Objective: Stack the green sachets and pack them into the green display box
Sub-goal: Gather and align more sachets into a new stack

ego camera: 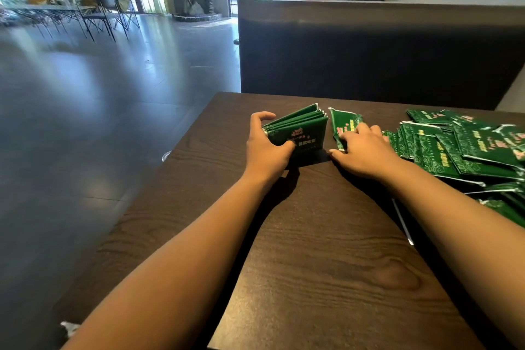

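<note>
My left hand [262, 148] grips a stack of green sachets [298, 128] standing on edge on the dark wooden table [326, 236], thumb in front and fingers curled over the left end. Just right of the stack, my right hand [366, 152] pinches a single green sachet [342, 122] that is tilted up off the table. A loose pile of green sachets [466, 148] lies spread at the right, partly under my right forearm. No green display box is in view.
A dark upholstered bench back [369, 51] rises behind the table's far edge. The table's left edge drops to a glossy grey floor [99, 108]. Chairs and a table [93, 14] stand far off at the back left.
</note>
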A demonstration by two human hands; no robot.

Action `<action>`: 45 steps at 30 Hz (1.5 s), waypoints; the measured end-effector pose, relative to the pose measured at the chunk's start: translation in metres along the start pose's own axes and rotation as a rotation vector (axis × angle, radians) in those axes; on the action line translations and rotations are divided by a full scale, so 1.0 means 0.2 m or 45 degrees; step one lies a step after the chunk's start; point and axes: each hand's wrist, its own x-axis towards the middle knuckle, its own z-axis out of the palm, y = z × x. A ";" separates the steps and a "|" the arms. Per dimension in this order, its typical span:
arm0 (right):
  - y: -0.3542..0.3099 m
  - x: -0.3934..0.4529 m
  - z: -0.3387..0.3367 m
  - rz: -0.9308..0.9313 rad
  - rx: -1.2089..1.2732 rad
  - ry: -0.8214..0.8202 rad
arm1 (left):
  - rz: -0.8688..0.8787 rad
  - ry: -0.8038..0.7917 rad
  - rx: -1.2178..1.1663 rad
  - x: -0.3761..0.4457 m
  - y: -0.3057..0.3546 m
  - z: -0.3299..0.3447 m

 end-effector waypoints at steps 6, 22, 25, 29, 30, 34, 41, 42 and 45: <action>0.02 -0.09 -0.05 0.032 0.148 -0.092 | 0.016 0.005 0.018 -0.01 0.01 0.00; 0.04 -0.23 0.07 0.138 0.264 0.104 | 0.004 -0.097 0.121 0.00 0.00 0.00; 0.06 -0.24 0.05 0.114 0.263 0.086 | -0.009 -0.100 0.089 0.00 0.00 0.00; 0.05 -0.28 0.02 0.048 0.338 0.184 | -0.032 -0.087 0.053 -0.01 0.00 -0.01; 0.05 -0.28 0.02 0.034 0.335 0.210 | -0.014 -0.082 0.066 -0.01 0.00 -0.01; 0.06 -0.28 0.01 0.029 0.458 0.375 | 0.021 -0.057 0.083 0.00 -0.01 -0.01; 0.10 -0.28 -0.01 0.015 0.443 0.559 | 0.032 -0.071 0.104 0.01 -0.01 -0.02; 0.10 -0.28 -0.01 0.000 0.401 0.532 | 0.037 -0.092 0.113 0.00 -0.01 -0.01; 0.10 -0.29 -0.02 -0.069 0.294 0.434 | 0.054 -0.123 0.138 0.00 -0.01 0.00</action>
